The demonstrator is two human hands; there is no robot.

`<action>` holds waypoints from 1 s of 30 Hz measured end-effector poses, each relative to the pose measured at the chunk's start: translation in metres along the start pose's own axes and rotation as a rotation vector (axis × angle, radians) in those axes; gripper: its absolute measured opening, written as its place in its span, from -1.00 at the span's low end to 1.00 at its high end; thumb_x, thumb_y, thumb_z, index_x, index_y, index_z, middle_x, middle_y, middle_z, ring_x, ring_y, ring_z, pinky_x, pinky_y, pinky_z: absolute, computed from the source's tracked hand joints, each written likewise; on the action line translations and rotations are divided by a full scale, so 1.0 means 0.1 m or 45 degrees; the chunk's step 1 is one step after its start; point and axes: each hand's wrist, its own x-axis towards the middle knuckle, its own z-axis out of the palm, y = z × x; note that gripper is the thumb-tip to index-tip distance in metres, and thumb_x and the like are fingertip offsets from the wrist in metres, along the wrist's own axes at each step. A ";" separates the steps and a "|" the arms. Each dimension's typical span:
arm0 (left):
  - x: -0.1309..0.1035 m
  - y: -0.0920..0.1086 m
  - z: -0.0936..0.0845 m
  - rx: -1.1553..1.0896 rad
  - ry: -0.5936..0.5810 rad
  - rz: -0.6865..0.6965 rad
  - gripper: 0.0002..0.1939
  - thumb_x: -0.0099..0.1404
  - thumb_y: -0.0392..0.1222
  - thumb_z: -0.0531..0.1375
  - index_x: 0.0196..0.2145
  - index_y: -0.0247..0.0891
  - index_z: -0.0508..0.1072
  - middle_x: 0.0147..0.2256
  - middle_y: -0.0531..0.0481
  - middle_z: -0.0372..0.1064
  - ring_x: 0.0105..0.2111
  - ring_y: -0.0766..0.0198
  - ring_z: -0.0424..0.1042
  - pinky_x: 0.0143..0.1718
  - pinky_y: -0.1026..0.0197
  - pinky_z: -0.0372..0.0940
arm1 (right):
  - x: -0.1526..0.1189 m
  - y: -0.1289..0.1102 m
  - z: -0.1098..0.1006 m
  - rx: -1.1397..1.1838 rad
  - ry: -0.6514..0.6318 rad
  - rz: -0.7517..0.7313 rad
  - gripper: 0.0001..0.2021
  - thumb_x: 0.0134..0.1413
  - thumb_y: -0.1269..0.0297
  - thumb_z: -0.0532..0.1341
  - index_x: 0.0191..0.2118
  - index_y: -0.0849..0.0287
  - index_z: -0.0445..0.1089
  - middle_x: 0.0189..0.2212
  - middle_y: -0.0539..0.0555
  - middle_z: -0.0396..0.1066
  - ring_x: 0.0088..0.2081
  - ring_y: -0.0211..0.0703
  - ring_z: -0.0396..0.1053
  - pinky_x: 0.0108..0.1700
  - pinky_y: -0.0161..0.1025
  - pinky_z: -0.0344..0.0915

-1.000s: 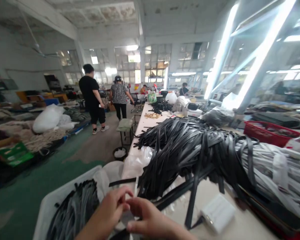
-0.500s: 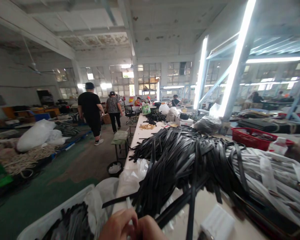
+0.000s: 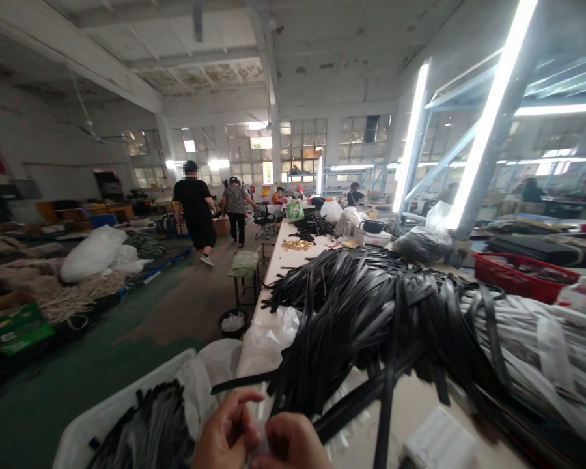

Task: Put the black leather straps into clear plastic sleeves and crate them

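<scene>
At the bottom of the head view my left hand and my right hand are close together, fingers bent inward. Between them shows a thin, whitish clear plastic strip; both hands appear to pinch it, though its lower part is hidden. Just beyond, a large heap of black straps spreads over the white table. One strap end pokes out leftward above my left hand. To the right lies a white block-shaped pack, somewhat blurred.
Left of the table stands a white bin with black strips inside. Wrapped light strips and a red basket lie on the right. Farther off are a stool, gold-coloured pieces and two people walking.
My view has swung slightly left, so the scene sits farther right. My hands have parted a little, showing more between the fingers. The two walking people are farther away.
</scene>
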 end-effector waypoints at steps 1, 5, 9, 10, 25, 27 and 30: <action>-0.01 -0.01 0.00 0.017 -0.013 0.006 -0.68 0.05 -0.12 0.31 -0.21 -0.23 0.51 -0.53 0.12 0.19 -0.51 0.33 0.24 -0.44 0.32 0.17 | 0.00 -0.05 -0.01 -0.005 -0.059 0.003 -0.47 -0.30 -0.09 0.42 -0.31 0.26 0.40 -0.47 -0.02 0.24 -0.41 -0.27 0.17 -0.38 -0.35 0.11; 0.00 -0.02 0.02 0.111 -0.030 0.031 -0.71 0.09 -0.08 0.27 -0.23 -0.24 0.51 -0.54 0.12 0.17 -0.51 0.33 0.22 -0.46 0.32 0.14 | 0.02 -0.25 -0.08 -0.091 -0.150 0.047 -0.58 -0.27 -0.01 0.39 -0.45 0.24 0.33 -0.57 -0.09 0.12 -0.47 -0.33 0.07 -0.46 -0.36 -0.01; 0.05 -0.03 0.07 0.165 -0.036 0.019 -0.78 0.08 -0.15 0.24 -0.28 -0.26 0.49 -0.57 0.14 0.12 -0.54 0.34 0.18 -0.49 0.32 0.09 | 0.01 -0.33 -0.11 -0.150 -0.144 0.088 -0.62 -0.28 0.05 0.40 -0.55 0.22 0.27 -0.63 -0.13 0.05 -0.51 -0.35 0.03 -0.49 -0.35 -0.07; 0.06 -0.03 0.07 0.169 -0.036 0.016 -0.79 0.08 -0.17 0.24 -0.29 -0.26 0.49 -0.57 0.14 0.12 -0.54 0.34 0.18 -0.50 0.33 0.09 | 0.01 -0.33 -0.12 -0.139 -0.143 0.091 -0.61 -0.30 0.04 0.40 -0.55 0.22 0.27 -0.64 -0.13 0.05 -0.52 -0.36 0.02 -0.49 -0.35 -0.07; 0.10 -0.16 0.08 -0.313 -0.157 -0.185 -0.59 0.14 0.05 0.30 -0.62 -0.32 0.35 -0.52 0.08 0.15 -0.50 0.35 0.19 -0.52 0.34 0.16 | 0.07 -0.51 -0.14 0.049 -0.279 0.016 -0.49 -0.02 -0.16 0.27 -0.51 0.31 0.44 -0.62 -0.01 0.36 -0.57 -0.34 0.23 -0.52 -0.40 0.09; 0.09 -0.22 0.03 -0.279 -0.056 -0.118 -0.60 0.11 0.01 0.34 -0.63 -0.33 0.34 -0.52 0.09 0.14 -0.47 0.37 0.18 -0.44 0.35 0.18 | 0.14 -0.47 -0.27 -0.198 -0.338 -0.052 -0.57 0.02 -0.07 0.29 -0.41 0.30 0.49 -0.58 -0.03 0.39 -0.54 -0.33 0.25 -0.50 -0.40 0.08; 0.07 -0.24 -0.11 -0.234 0.063 -0.055 -0.61 0.09 -0.03 0.37 -0.64 -0.32 0.33 -0.52 0.11 0.14 -0.46 0.38 0.17 -0.38 0.36 0.17 | 0.28 -0.32 -0.63 -0.784 -0.084 -0.046 -0.70 0.10 0.05 0.27 -0.32 0.23 0.52 -0.48 0.02 0.46 -0.43 -0.25 0.35 -0.42 -0.36 0.13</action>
